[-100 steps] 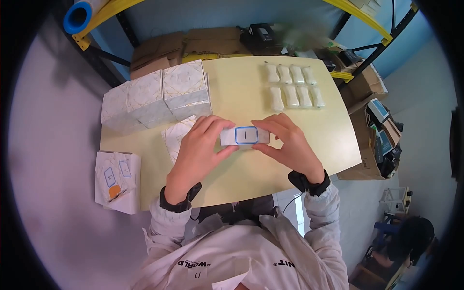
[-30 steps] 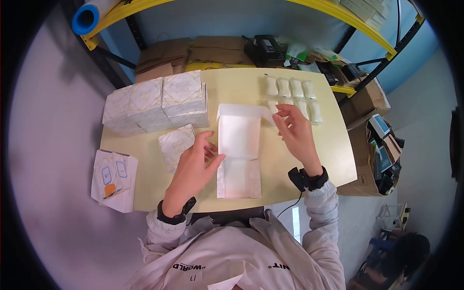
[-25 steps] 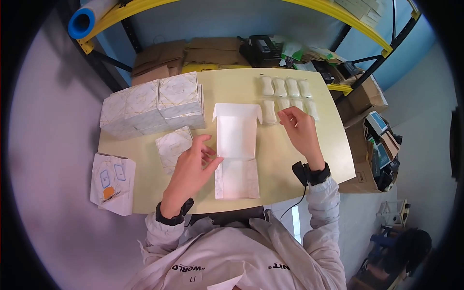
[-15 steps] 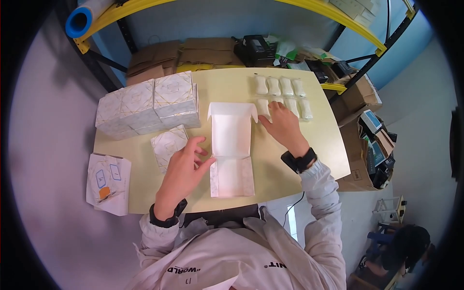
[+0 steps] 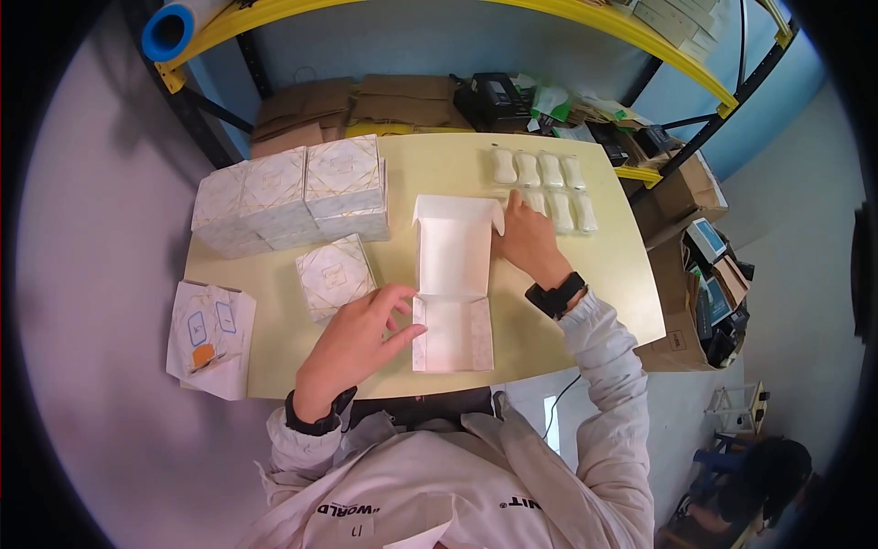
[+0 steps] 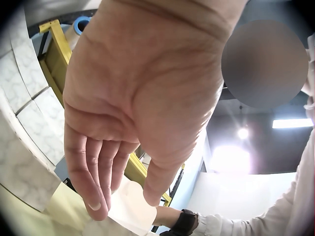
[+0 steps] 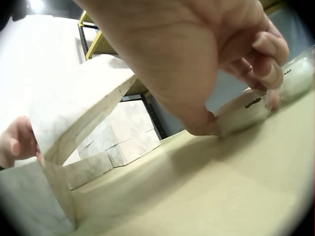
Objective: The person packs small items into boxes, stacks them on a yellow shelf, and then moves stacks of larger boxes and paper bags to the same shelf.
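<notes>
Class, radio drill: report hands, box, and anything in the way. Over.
Left hand relaxed at the box. Right hand pinching a packet. Box open, lid tilted up. Lid's side flap juts toward right hand, may obstruct.

“NIT®”, “WORLD” on jkt [image 5: 412, 471], “1” on lbl [image 5: 225, 317]

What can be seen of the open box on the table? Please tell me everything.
The open box is plain white inside, with faint grey marbling on its outer walls; it looks like thin cardboard. Its base rests on the table, while the lid tilts up at the far side, with small flaps at its corners. The left hand is at its left edge; whether they touch is unclear.
</notes>
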### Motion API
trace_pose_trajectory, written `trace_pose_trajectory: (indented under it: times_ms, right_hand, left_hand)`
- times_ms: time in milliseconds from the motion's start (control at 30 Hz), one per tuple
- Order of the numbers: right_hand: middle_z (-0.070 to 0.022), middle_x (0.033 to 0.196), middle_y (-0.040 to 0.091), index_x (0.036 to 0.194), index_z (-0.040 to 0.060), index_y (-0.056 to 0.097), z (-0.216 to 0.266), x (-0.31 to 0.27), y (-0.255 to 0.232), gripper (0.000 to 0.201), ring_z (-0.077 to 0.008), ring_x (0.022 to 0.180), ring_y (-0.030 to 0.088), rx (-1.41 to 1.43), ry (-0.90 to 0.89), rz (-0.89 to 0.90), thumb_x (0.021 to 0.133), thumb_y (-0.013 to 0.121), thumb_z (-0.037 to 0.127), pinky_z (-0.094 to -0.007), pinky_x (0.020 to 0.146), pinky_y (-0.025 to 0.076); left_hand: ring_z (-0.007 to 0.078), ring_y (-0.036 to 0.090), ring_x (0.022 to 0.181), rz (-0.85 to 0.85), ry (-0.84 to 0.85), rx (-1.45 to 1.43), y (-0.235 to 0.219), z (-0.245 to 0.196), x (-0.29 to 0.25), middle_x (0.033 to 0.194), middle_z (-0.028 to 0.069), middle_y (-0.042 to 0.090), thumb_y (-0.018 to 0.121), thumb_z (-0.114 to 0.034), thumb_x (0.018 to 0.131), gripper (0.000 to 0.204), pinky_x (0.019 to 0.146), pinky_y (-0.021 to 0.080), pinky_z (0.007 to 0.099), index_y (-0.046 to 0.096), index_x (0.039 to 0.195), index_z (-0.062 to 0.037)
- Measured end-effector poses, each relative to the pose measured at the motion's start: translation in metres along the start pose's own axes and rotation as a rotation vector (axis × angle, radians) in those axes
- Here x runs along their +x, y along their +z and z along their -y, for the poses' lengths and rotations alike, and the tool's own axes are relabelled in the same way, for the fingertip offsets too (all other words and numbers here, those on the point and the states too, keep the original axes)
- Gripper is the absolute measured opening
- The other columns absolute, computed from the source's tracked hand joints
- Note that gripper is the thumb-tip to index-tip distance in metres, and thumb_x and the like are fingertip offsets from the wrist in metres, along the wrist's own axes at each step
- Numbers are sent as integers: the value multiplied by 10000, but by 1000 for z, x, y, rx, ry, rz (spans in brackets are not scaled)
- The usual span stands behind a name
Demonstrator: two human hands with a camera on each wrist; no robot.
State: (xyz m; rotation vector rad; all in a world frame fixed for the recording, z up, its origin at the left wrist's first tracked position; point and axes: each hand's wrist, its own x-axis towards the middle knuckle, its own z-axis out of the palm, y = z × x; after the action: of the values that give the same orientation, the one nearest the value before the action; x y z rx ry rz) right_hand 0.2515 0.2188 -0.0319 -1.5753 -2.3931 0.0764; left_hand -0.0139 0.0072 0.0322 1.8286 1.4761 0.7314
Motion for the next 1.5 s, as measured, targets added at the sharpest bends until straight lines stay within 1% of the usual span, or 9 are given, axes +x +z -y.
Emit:
trace_pose_trajectory:
  times_ms: [100, 400, 567, 767, 800, 933, 1033, 1300, 1500]
  right_hand:
    - [-270, 936, 743, 1133, -71, 523, 7, -6, -14, 580, -463, 793, 758, 39, 55, 68, 859, 814, 349, -511, 689, 621]
    - [-280, 894, 747, 1325, -112, 512, 10, -46, -47, 674, -483, 798, 738, 150, 32, -73, 854, 778, 290, -543, 699, 589]
    - [-255, 918, 759, 1420, -43, 532, 14, -69, -68, 688, -462, 788, 737, 224, 124, -78, 863, 787, 270, -535, 686, 581]
    - [-221, 884, 750, 1363, 16, 578, 24, -104, -101, 600, -433, 757, 734, 190, 130, -224, 855, 815, 229, -502, 652, 572]
    - [-165, 809, 707, 1318, 45, 599, 25, -110, -104, 561, -381, 696, 712, 191, 105, -270, 834, 838, 194, -462, 618, 552]
    - [-88, 712, 587, 1255, 62, 630, 41, -131, -131, 521, -281, 599, 627, 248, 76, -262, 794, 860, 143, -385, 567, 505]
    - [-88, 717, 596, 1254, 65, 639, 58, -144, -147, 525, -275, 583, 620, 346, 58, -169, 782, 858, 137, -379, 560, 503]
    - [-121, 844, 710, 1218, 34, 639, 90, -155, -114, 491, -327, 628, 705, 395, -225, -19, 802, 836, 208, -427, 563, 547]
    - [-142, 965, 721, 1200, 25, 587, 103, -151, -80, 451, -364, 662, 719, 301, -263, 64, 854, 787, 233, -464, 553, 562]
  left_hand:
    - [248, 763, 860, -46, -13, -23, 2, 4, 1, 1107, 148, 766, 811, -200, 988, 428, 714, 598, 365, 620, 1328, -22]
    - [251, 745, 844, -102, -28, -40, 6, 10, 3, 1090, 145, 765, 810, -202, 990, 380, 707, 593, 367, 627, 1264, -13]
    - [252, 743, 844, -75, -25, -43, 7, 7, 4, 1080, 145, 762, 806, -215, 992, 370, 736, 594, 364, 635, 1249, -12]
    - [254, 743, 845, -97, -12, -15, 7, 11, 5, 1078, 146, 762, 809, -219, 989, 370, 744, 594, 364, 643, 1251, -15]
    - [254, 743, 845, -96, -18, -16, 7, 11, 5, 1078, 146, 762, 809, -219, 989, 370, 744, 594, 364, 643, 1251, -15]
    - [252, 744, 830, -151, -60, -60, 8, 11, 9, 1037, 154, 772, 806, -226, 997, 339, 739, 593, 358, 663, 1214, -8]
    - [247, 740, 811, -208, -80, -84, 9, 15, 12, 1012, 162, 776, 804, -233, 1005, 329, 733, 591, 354, 672, 1199, -2]
    - [291, 764, 783, -242, -81, -133, 4, 12, 23, 1015, 205, 782, 788, -272, 1022, 396, 714, 600, 390, 651, 1229, 36]
    - [364, 788, 996, -219, -58, -108, 9, 17, 28, 1269, 290, 742, 721, -327, 1069, 581, 848, 610, 433, 544, 1424, 98]
